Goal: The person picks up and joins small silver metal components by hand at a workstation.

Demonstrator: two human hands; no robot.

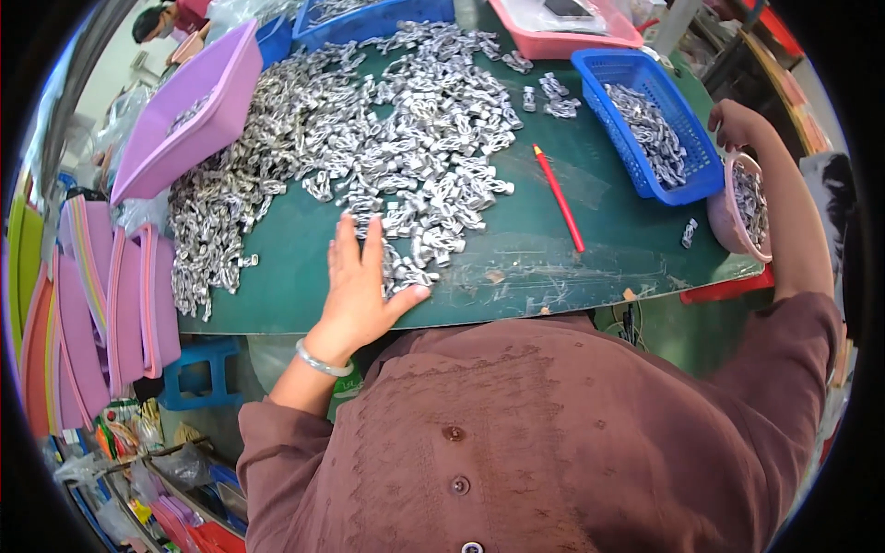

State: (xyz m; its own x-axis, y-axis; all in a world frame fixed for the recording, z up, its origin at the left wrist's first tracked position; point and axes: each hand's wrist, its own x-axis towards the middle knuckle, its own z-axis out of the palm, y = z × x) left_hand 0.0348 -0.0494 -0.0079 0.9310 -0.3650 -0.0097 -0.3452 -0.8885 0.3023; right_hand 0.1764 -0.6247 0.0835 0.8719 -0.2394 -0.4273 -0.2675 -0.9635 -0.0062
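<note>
My left hand (358, 281) lies with fingers spread at the near edge of a big heap of small silvery pieces (406, 120), which look like looped cords with metallic ends. Its fingertips touch the pieces at the heap's lower tip, and nothing is held in it. At the far right, my right hand (733, 124) is raised beside the blue basket (636, 175) and beyond the pink bowl (728, 217). Its fingers are curled, and what they hold, if anything, is hidden. Basket and bowl both contain similar silvery pieces.
A red pen (559, 198) lies on the green table (516, 221). One loose piece (690, 233) sits near the bowl. A purple bin (189, 120) leans at the left. Farther back are a blue tray (373, 23) and a pink tray (562, 41). Another person (175, 18) is at the far left.
</note>
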